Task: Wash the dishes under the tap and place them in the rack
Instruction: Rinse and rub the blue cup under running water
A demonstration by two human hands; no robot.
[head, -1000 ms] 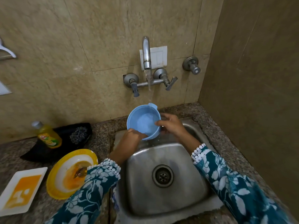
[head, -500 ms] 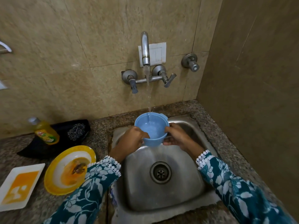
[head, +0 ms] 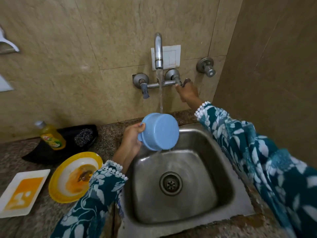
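Note:
My left hand [head: 131, 140] grips a light blue plastic bowl [head: 159, 132] by its rim, tipped on its side with the bottom facing me, over the back of the steel sink [head: 214, 169]. Water runs from the tap [head: 158, 50] onto the bowl and spills off its lower edge. My right hand [head: 187, 91] is raised to the wall and closed on the tap's right handle [head: 186, 81]. A dirty yellow-rimmed plate [head: 75, 176] and a white rectangular plate [head: 22, 191] with orange residue lie on the counter to the left.
A yellow dish soap bottle [head: 51, 136] and a steel scrubber [head: 84, 137] rest on a black tray [head: 42, 152] behind the plates. The left tap handle [head: 145, 89] and a separate valve [head: 205, 67] project from the tiled wall. A side wall closes the right.
My right hand let go of the bowl and rose to the right tap handle. My left hand turned the bowl from upright onto its side, pouring the water out.

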